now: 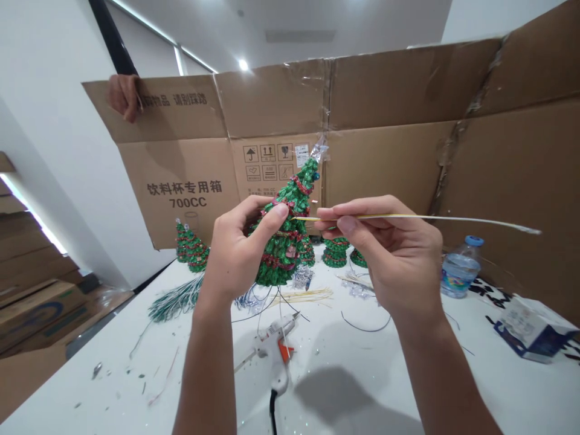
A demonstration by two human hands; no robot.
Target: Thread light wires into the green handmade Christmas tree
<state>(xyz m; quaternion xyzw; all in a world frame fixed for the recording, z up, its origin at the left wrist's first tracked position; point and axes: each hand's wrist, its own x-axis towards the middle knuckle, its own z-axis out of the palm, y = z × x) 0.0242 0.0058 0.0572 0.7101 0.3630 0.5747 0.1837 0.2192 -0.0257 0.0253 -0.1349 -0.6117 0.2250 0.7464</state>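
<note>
My left hand (240, 251) is closed around a small green sequin Christmas tree (290, 226) with red garland, held up above the white table (362, 386). My right hand (394, 254) pinches a long thin yellow stick (430, 217) that runs out to the right, with a whitish tip at its far end. The stick's near end meets the tree beside my left thumb.
A white glue gun (276, 350) lies on the table below my hands. Small green trees (191, 248) and more (336, 251), green wire bundles (174, 300), yellow sticks (303, 296), a water bottle (460, 269) and a small box (530, 335) surround it. Another person's hand (123, 95) grips the cardboard wall (385, 121) behind.
</note>
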